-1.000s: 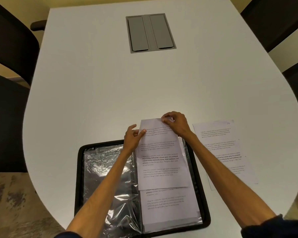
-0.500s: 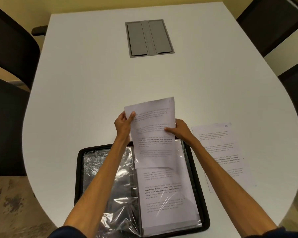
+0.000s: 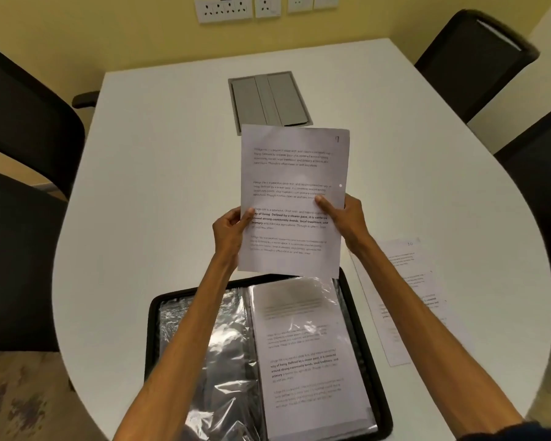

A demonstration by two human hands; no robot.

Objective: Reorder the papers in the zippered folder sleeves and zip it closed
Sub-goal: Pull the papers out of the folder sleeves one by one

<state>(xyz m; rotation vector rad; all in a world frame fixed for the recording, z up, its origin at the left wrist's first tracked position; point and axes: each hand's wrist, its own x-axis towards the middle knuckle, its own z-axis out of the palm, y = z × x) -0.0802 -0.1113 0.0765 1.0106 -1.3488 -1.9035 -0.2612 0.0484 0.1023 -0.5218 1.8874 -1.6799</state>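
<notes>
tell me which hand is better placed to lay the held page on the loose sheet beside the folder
Right, probably. The right hand grips the held page at its right edge, nearest the loose sheet lying right of the folder. The left hand, on the left edge, would need to cross.

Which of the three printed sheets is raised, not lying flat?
The held sheet, pinched by the left hand and right hand. The sleeved sheet in the folder and the loose sheet on the table lie flat.
</notes>
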